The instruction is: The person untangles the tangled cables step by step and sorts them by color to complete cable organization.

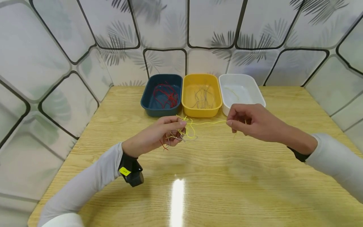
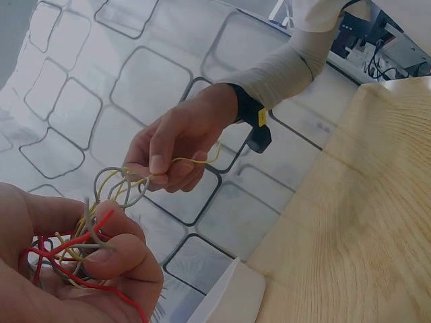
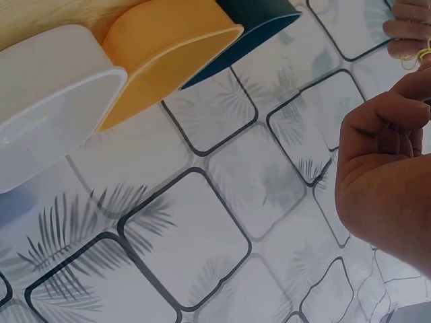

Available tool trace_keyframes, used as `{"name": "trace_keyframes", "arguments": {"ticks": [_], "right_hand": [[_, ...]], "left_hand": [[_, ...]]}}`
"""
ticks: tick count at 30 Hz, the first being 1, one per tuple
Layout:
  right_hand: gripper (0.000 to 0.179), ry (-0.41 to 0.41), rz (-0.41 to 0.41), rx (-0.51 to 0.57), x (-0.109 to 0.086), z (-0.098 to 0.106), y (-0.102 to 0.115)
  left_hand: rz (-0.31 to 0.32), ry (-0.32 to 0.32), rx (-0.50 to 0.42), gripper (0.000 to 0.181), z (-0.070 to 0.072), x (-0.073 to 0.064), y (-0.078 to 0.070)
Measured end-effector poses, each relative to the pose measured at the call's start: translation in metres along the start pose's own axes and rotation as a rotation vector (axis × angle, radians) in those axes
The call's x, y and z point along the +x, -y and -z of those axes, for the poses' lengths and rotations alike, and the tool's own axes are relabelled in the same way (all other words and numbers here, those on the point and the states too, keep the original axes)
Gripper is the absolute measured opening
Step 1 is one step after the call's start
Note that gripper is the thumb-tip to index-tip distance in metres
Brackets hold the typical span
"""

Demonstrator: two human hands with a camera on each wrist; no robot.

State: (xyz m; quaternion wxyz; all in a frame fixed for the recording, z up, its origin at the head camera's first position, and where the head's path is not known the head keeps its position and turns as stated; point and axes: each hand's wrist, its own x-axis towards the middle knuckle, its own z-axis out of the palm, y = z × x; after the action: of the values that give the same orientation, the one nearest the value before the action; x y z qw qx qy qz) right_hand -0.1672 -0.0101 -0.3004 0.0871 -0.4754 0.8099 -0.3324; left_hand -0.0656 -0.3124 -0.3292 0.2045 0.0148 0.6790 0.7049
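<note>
My left hand [image 1: 156, 134] holds a loose tangle of thin strings, with yellow loops [image 1: 190, 135] standing out past the thumb and fingertips. In the left wrist view, red string [image 2: 101, 225] and grey string [image 2: 100, 182] are mixed into the same bundle, partly hidden in the palm. Between thumb and finger, my right hand [image 1: 255, 123] pinches a yellow string [image 1: 210, 122]. It stretches nearly straight between the two hands, and a short tail [image 2: 202, 161] hangs beyond the pinch. Both hands are above the table, in front of the bins.
Three bins stand side by side at the back of the wooden table [image 1: 215, 183]. The dark blue bin [image 1: 161, 113] contains red strings [image 1: 171, 99], the yellow bin [image 1: 202, 113] grey strings [image 1: 202, 98], and the white bin [image 1: 249, 91] a yellow string [image 1: 233, 92]. A patterned curtain [image 1: 210, 28] hangs behind.
</note>
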Motion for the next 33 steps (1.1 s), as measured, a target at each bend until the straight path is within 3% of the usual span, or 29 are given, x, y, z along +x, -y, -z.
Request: {"name": "trace_keyframes", "arguments": {"ticks": [7, 10, 14, 18, 23, 27, 33], "right_hand": [[0.005, -0.068, -0.027, -0.125, -0.014, 0.009, -0.010], [0.004, -0.133, -0.051, -0.181, -0.019, 0.017, -0.018], [0.005, -0.233, -0.178, -0.145, -0.022, 0.031, -0.036], [0.012, -0.312, -0.296, -0.124, -0.020, 0.048, -0.063], [0.030, -0.346, -0.391, -0.293, -0.007, 0.065, -0.104], [0.039, -0.301, -0.497, -0.408, 0.015, 0.075, -0.140], [0.042, -0.228, -0.581, -0.448, 0.051, 0.080, -0.174]], "left_hand": [[-0.002, -0.004, -0.012, 0.019, 0.003, -0.001, 0.002], [-0.003, -0.036, -0.043, 0.019, 0.007, -0.003, 0.003], [-0.009, -0.084, -0.090, 0.018, 0.013, -0.006, 0.002], [-0.018, -0.080, -0.095, 0.018, 0.014, -0.007, 0.002], [-0.029, -0.070, -0.085, 0.018, 0.009, -0.010, -0.001], [-0.026, -0.069, -0.081, 0.016, 0.006, -0.009, 0.000], [-0.025, -0.062, -0.061, 0.015, 0.000, -0.004, 0.000]]}}
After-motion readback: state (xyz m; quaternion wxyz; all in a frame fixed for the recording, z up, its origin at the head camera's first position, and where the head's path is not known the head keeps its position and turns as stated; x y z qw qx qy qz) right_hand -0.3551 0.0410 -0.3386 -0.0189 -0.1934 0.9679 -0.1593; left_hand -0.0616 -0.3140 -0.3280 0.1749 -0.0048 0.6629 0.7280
